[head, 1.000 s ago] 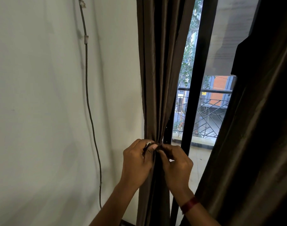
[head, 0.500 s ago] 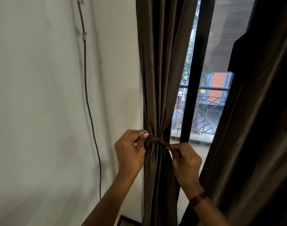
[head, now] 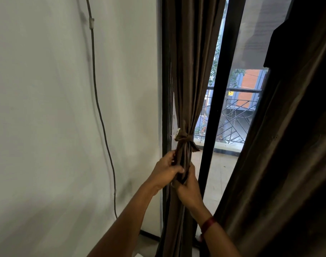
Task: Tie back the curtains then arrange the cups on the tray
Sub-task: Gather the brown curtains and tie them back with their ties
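Observation:
A brown curtain (head: 191,75) hangs at the left side of the glass door, gathered into a narrow bundle. A brown tie-back (head: 183,138) is knotted round it at mid height, its ends sticking out left and right. Below the knot, my left hand (head: 166,170) grips the bundle from the left and my right hand (head: 189,188) grips it from the right, slightly lower. A second brown curtain (head: 288,145) hangs loose on the right. No cups or tray are in view.
A white wall (head: 56,127) fills the left, with a thin cable (head: 101,117) running down it. A black door frame post (head: 216,108) stands right of the tied curtain. Beyond the glass lie a balcony floor and railing (head: 236,125).
Both hands have left the tie-back ends and dropped below the knot to grip the gathered curtain. The knot now sits tight round the bundle.

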